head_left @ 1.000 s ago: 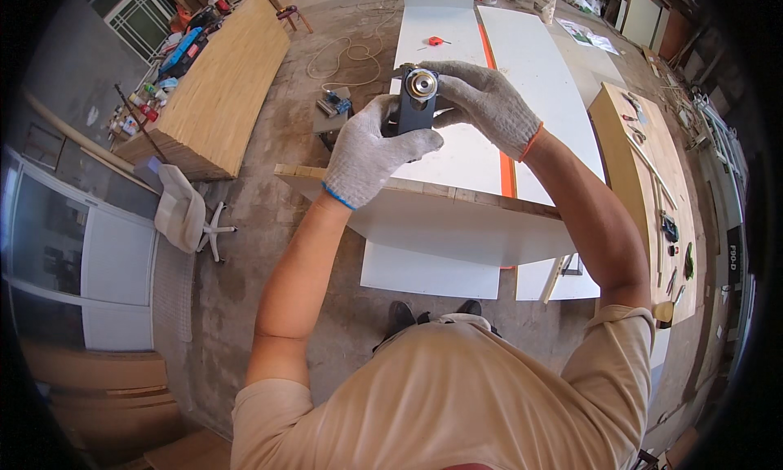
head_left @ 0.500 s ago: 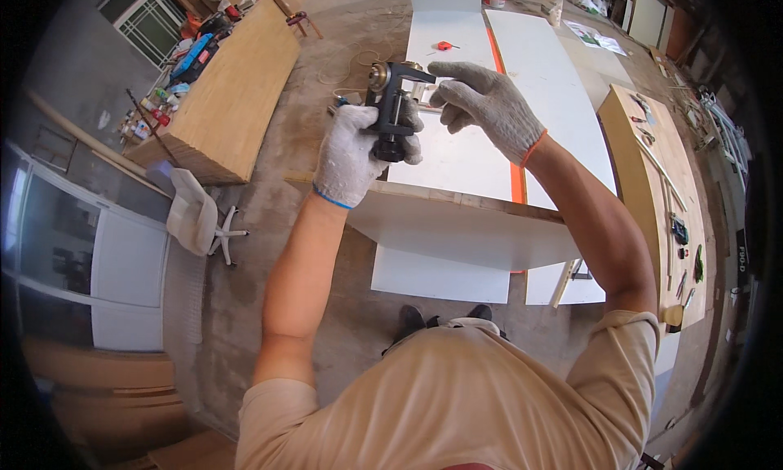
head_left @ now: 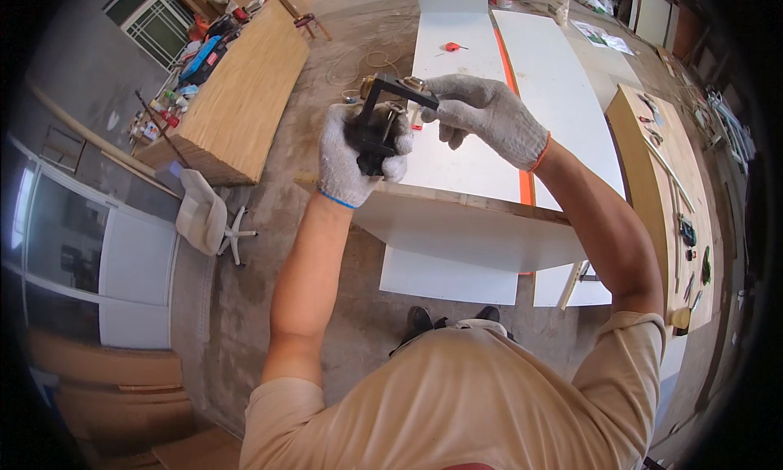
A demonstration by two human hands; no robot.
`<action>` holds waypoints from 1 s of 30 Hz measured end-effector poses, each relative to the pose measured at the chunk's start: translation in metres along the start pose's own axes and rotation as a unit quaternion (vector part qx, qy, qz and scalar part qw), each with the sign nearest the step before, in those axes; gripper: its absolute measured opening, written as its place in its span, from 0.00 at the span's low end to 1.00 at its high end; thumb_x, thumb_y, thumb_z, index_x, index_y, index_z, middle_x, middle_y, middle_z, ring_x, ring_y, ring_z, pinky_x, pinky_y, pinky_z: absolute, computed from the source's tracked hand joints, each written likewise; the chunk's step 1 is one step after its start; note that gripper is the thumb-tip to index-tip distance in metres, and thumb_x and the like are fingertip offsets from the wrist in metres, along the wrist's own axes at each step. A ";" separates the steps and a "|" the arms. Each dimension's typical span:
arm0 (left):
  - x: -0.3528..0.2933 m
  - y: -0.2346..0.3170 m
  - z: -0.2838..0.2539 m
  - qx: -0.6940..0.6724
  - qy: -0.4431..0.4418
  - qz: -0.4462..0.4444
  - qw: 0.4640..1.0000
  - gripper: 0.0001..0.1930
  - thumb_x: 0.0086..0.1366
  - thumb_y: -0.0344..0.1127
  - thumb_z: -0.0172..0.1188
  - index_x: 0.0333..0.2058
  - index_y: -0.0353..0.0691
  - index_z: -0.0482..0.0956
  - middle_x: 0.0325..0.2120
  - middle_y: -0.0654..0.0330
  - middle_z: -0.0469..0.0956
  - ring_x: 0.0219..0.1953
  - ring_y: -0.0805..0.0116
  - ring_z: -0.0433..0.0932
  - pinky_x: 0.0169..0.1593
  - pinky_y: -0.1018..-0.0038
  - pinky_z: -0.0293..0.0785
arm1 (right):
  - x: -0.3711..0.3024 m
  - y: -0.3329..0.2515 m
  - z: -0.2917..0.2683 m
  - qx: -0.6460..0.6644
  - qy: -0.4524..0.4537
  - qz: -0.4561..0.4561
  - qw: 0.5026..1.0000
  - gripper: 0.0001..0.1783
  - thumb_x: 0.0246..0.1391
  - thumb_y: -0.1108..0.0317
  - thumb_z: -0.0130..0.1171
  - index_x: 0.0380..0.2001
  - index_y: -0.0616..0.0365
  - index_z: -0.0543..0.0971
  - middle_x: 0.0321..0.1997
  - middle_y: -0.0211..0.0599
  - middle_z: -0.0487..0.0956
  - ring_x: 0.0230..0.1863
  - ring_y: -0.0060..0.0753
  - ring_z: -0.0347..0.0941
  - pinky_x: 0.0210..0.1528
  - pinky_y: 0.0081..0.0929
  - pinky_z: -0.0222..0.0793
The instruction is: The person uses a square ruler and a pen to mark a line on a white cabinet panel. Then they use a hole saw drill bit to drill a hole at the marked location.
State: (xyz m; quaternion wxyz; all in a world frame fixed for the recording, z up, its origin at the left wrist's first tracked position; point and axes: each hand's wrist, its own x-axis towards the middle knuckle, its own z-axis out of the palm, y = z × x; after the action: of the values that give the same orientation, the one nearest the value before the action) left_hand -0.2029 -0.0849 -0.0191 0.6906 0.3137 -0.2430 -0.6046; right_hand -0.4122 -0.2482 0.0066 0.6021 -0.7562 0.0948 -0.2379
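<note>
Before my chest, my left hand [head_left: 347,152], in a white knit glove with a blue cuff, is closed around a black bracket-shaped tool [head_left: 382,95]. Brass-coloured round parts sit at its top, and a bright rod shows inside the frame. My right hand [head_left: 493,115], gloved with an orange cuff, has its thumb and index finger pinched at the tool's upper right end; the fingertips partly cover a brass part there. The tool's lower part is blurred and half hidden by the left fingers. Below and beyond lies a white panel bench [head_left: 465,156].
A small red tape measure [head_left: 453,46] lies on the white panel. On the right, a wooden bench [head_left: 652,144] carries hand tools. At left stand a plywood stack [head_left: 236,103] with clutter on top and a pale swivel chair [head_left: 200,213]. An orange strip [head_left: 526,188] runs between panels.
The tool has tilted and sunk deeper into my left hand. My right fingers have come down onto its upper right end. The whole view has shifted slightly.
</note>
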 end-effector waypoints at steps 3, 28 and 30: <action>0.000 0.000 -0.008 0.017 -0.007 -0.008 1.000 0.46 0.76 0.78 0.38 0.47 0.35 0.86 0.29 0.50 0.83 0.17 0.59 0.73 0.21 0.64 0.70 | -0.002 -0.005 0.001 -0.002 -0.031 -0.014 0.999 0.31 0.73 0.58 0.70 0.73 0.61 0.82 0.47 0.34 0.90 0.42 0.22 0.86 0.44 0.26 0.88; 0.003 -0.006 0.021 0.205 0.009 0.020 0.979 0.29 0.82 0.63 0.57 0.53 0.40 0.87 0.35 0.52 0.89 0.22 0.70 0.83 0.22 0.75 0.74 | 0.003 0.006 -0.011 -0.039 -0.031 -0.022 0.999 0.30 0.68 0.64 0.70 0.70 0.62 0.83 0.55 0.36 0.90 0.54 0.27 0.87 0.65 0.33 0.83; 0.004 -0.004 0.013 0.195 -0.015 0.008 0.981 0.29 0.82 0.61 0.57 0.56 0.38 0.87 0.37 0.49 0.90 0.23 0.72 0.82 0.23 0.75 0.73 | 0.004 0.006 -0.013 -0.043 -0.031 -0.024 0.998 0.30 0.67 0.65 0.70 0.70 0.61 0.83 0.55 0.35 0.90 0.55 0.26 0.86 0.64 0.33 0.83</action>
State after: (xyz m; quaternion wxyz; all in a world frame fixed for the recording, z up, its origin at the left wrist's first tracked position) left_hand -0.2144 -0.0915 -0.0137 0.6172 0.4315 -0.3692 -0.5446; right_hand -0.4142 -0.2623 0.0033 0.5659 -0.7905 0.0679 -0.2243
